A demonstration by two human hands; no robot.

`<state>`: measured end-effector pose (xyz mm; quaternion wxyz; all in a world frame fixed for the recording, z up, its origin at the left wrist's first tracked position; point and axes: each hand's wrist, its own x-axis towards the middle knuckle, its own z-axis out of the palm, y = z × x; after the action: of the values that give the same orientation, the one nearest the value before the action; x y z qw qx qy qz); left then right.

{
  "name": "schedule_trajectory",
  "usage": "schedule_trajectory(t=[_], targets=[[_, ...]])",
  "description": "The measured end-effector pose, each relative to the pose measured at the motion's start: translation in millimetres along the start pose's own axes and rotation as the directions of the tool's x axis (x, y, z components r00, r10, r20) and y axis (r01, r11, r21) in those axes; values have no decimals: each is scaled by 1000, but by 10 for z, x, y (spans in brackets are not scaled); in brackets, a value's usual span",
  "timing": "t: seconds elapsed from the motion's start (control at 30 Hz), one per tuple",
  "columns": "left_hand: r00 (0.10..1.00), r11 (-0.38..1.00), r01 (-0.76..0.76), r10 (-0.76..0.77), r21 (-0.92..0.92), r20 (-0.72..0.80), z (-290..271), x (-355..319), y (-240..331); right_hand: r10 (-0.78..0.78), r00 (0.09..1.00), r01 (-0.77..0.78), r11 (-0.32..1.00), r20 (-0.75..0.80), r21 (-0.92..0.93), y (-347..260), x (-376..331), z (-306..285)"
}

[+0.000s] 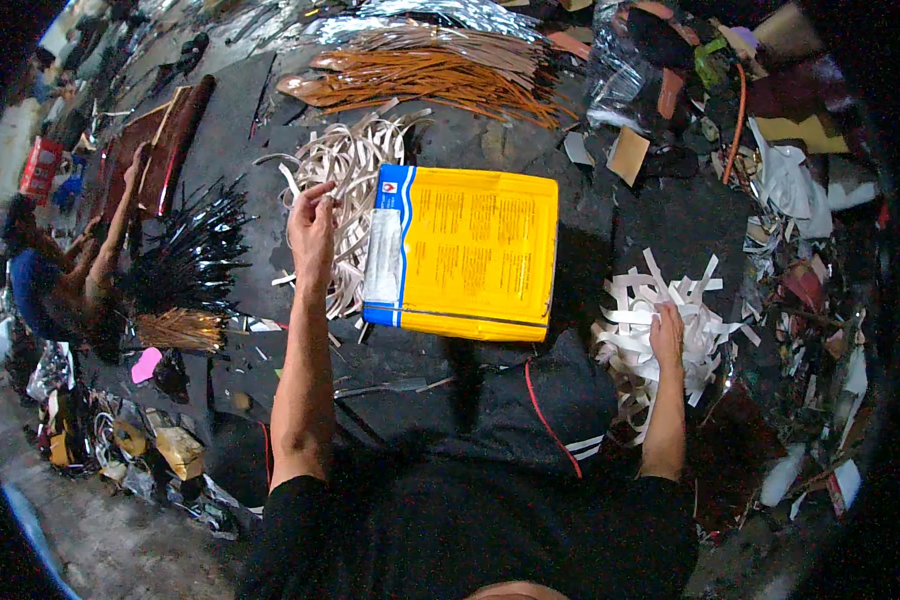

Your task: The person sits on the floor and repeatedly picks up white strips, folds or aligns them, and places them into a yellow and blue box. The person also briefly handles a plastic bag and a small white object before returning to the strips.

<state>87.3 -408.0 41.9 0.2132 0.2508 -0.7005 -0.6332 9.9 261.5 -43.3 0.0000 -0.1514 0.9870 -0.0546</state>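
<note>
My left hand (313,222) pinches a pale strip (342,200) at the edge of the heap of pale strips (345,170), at ten o'clock from the yellow tin box (470,250); my right hand (667,335) lies flat on the pile of white strips (660,320) at four o'clock from that box, its grip hidden so I cannot tell; brown strips (430,70) lie at twelve o'clock on the dark tabletop (660,220).

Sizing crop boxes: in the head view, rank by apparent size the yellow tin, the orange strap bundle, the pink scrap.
1. Orange strap bundle and yellow tin: look similar, unsure which is larger.
2. Pink scrap: clearly smallest.
</note>
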Motion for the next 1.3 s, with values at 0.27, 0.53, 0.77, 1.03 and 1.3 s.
schedule_trajectory(t=[0.27, 0.53, 0.77, 1.03, 1.3], targets=[[996, 999, 21, -23, 27, 91, 217, -84, -44, -23, 974, 7, 997, -227, -70, -466, 162, -770], [801, 880, -474, 440, -19, 406, 800, -616, 1246, -211, 976, 136, 775, 49, 617, -2580, 492, -2730], [502, 944, -314, 77, 98, 861, 476, -855, 1496, -560, 804, 299, 671, 200, 678, -3530, 873, -2694], [522, 933, -109, -241, 344, 818, -210, -277, 584, -292, 901, 44, 797, 321, 602, -2665, 807, -1709], [930, 982, 103, -152, 161, 336, -25, -425, 137, -485, 857, 514, 784, -173, 348, -3566, 1047, -1697]])
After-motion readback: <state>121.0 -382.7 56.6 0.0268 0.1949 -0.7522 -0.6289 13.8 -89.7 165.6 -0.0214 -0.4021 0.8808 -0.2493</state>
